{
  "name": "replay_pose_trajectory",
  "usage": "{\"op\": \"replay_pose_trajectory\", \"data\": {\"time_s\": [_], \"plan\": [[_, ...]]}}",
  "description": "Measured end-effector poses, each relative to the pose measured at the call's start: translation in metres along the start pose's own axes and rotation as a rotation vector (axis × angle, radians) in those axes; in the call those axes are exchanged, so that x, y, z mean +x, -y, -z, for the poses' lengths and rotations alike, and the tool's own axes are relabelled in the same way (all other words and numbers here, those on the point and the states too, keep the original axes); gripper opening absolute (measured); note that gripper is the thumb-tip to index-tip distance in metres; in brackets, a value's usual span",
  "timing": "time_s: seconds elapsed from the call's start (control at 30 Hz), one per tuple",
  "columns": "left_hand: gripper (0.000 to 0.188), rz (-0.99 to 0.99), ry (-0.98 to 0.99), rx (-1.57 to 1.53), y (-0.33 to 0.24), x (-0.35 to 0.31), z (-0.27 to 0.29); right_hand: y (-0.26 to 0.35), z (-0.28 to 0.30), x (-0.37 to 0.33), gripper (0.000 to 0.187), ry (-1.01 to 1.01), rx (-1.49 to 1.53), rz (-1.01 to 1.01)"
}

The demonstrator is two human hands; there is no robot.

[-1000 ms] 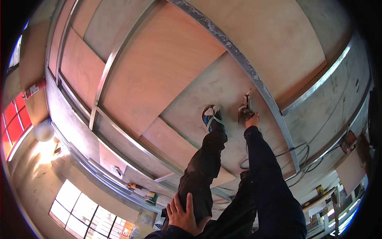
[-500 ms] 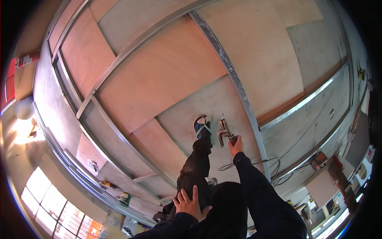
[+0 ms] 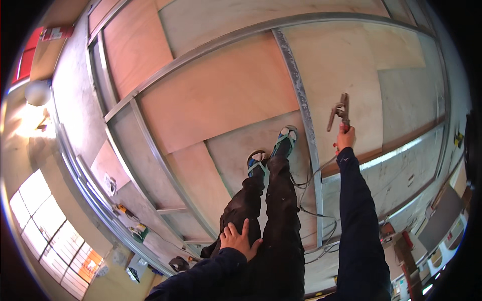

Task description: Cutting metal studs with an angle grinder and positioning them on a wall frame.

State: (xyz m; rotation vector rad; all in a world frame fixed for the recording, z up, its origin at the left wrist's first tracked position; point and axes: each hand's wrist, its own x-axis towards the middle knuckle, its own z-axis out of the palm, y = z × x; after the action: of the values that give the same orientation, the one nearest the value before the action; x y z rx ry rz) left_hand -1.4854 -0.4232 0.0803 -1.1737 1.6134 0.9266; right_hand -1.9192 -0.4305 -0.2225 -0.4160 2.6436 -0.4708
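My right hand (image 3: pixel 345 137) is closed around the grip of a welding electrode holder (image 3: pixel 342 108), its brownish metal jaws pointing away from me. The arm is stretched forward and right, and the holder appears over a pale board (image 3: pixel 329 65) beyond a grey metal bar (image 3: pixel 301 95). A dark cable (image 3: pixel 329 220) trails from the floor toward this hand. My left hand (image 3: pixel 238 243) rests on my left thigh, fingers spread, with nothing in it. Both my feet, in strapped sandals, stand on a grey floor patch (image 3: pixel 236 135) inside the metal frame.
Long metal bars (image 3: pixel 211 45) form a frame over reddish wooden boards (image 3: pixel 216 95). Left of it lie a yellow-and-black power tool (image 3: pixel 126 212), a green-and-white tool (image 3: pixel 139 233) and a bundle of long metal tubes (image 3: pixel 90 185). A barred window (image 3: pixel 47 231) is at the lower left.
My right hand has carried the electrode holder forward and right, across the metal bar. My right foot has come into view ahead of the left. My left hand stays on the thigh.
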Motion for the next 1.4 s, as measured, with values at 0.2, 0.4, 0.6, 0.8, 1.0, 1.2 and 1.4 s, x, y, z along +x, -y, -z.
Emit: {"op": "replay_pose_trajectory", "data": {"time_s": [0.2,0.4,0.6,0.8,1.0,1.2,1.4], "plan": [[0.088,0.054,-0.020,0.001,-0.021,0.007,0.044,0.023,0.022,0.000,0.034,0.145,-0.197,-0.076],[0.079,0.046,-0.243,-0.182,-0.017,0.030,0.071,-0.068,0.021,0.015,0.022,0.111,-0.266,0.023],[0.071,0.125,-0.119,-0.022,0.044,0.044,0.075,-0.006,0.006,-0.036,0.025,0.219,-0.219,-0.249],[0.065,0.092,-0.131,-0.236,0.071,0.057,0.085,0.070,-0.009,-0.059,0.023,0.127,-0.087,-0.390],[0.062,-0.004,-0.143,-0.138,0.029,0.077,0.098,0.003,-0.015,-0.006,0.028,0.101,-0.259,-0.252],[0.062,0.037,-0.092,-0.050,0.011,0.088,0.116,-0.002,-0.043,0.005,0.022,0.045,-0.182,-0.230],[0.063,0.098,0.004,-0.047,-0.010,0.106,0.135,-0.010,-0.040,0.033,0.026,-0.061,-0.208,-0.250]]}}
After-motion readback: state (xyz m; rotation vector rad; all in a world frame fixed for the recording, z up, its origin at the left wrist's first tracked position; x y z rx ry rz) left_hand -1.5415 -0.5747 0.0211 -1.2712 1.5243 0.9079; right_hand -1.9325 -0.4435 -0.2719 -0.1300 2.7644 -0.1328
